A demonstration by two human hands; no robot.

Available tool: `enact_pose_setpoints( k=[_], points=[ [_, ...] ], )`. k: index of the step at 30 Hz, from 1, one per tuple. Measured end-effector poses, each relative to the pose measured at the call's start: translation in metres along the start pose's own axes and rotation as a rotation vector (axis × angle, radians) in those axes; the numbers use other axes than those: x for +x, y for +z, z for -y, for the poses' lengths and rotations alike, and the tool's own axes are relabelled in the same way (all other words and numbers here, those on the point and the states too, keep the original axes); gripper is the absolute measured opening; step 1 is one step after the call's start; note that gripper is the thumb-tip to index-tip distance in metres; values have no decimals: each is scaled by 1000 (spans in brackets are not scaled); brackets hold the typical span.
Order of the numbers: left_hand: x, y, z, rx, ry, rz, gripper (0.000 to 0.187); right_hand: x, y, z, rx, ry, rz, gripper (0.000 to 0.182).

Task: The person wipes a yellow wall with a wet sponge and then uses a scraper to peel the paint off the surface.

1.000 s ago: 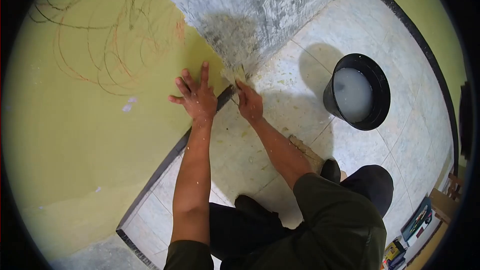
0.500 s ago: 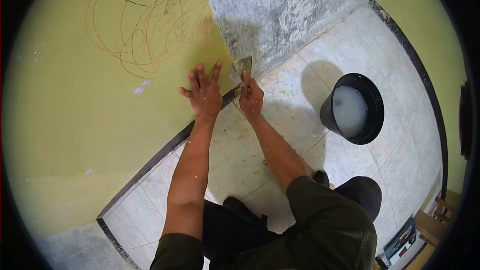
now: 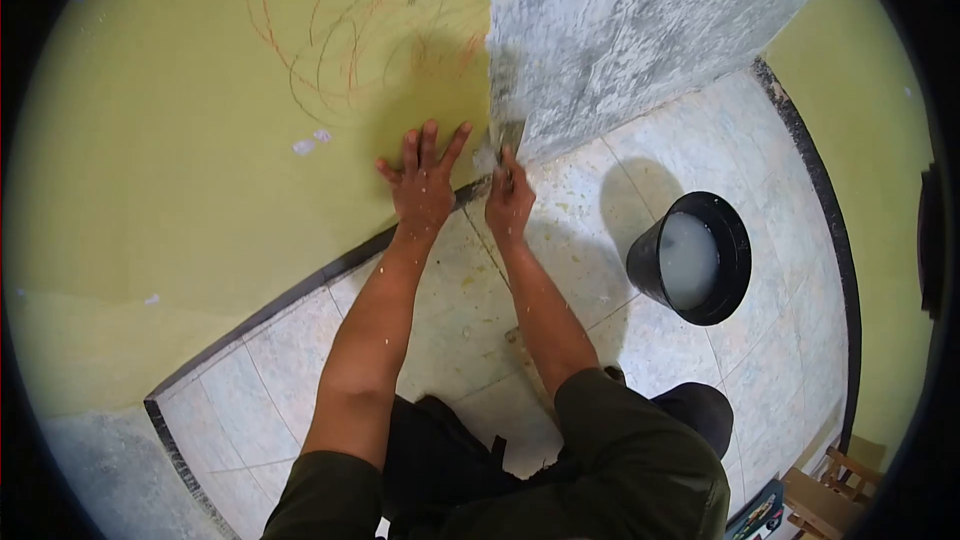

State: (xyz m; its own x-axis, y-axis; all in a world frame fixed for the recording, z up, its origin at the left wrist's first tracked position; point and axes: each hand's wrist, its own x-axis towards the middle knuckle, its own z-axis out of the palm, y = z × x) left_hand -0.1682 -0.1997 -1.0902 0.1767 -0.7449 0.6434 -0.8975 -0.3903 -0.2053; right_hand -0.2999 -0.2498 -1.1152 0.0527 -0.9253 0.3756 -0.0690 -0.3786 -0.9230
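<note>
My right hand grips a paint scraper, its flat blade against the bottom of the wall where yellow paint meets bared grey plaster. Just left of it, my left hand is spread with fingers apart on the yellow wall, low down near the dark baseboard. Pale flecks cling to both forearms. Part of the scraper's handle is hidden inside my right fist.
A black bucket of cloudy whitish liquid stands on the tiled floor to the right. Paint chips litter the tiles below my hands. Crayon scribbles mark the wall. A wooden piece of furniture is at lower right.
The view has shifted and turned slightly. My right hand still holds the scraper at the lower paint edge, slightly blurred now. My left hand stays spread on the wall.
</note>
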Motion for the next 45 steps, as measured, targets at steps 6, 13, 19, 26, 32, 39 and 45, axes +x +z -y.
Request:
enact_pose_setpoints(
  k=[6, 13, 19, 26, 32, 39, 45],
  points=[
    [2, -17, 1, 194, 43, 140, 86, -11, 5, -11, -106, -175, -46, 31],
    [3, -7, -1, 18, -15, -18, 89, 4, -14, -10, -207, -252, -67, 36],
    [2, -15, 3, 207, 77, 84, 94, -23, -14, -22, -211, -162, -7, 43],
    [6, 1, 1, 199, 57, 59, 95, 4, -2, -4, -120, -151, -27, 37],
    [-1, -6, 7, 200, 73, 108, 93, 45, 3, 46, 0, -229, -178, 32],
    [1, -14, 4, 89, 21, 86, 95, -14, -13, -9, -70, -151, -22, 32],
    [2, -30, 10, 287, 90, 144, 90, -12, -14, 1, -60, -178, -60, 35]
  ],
)
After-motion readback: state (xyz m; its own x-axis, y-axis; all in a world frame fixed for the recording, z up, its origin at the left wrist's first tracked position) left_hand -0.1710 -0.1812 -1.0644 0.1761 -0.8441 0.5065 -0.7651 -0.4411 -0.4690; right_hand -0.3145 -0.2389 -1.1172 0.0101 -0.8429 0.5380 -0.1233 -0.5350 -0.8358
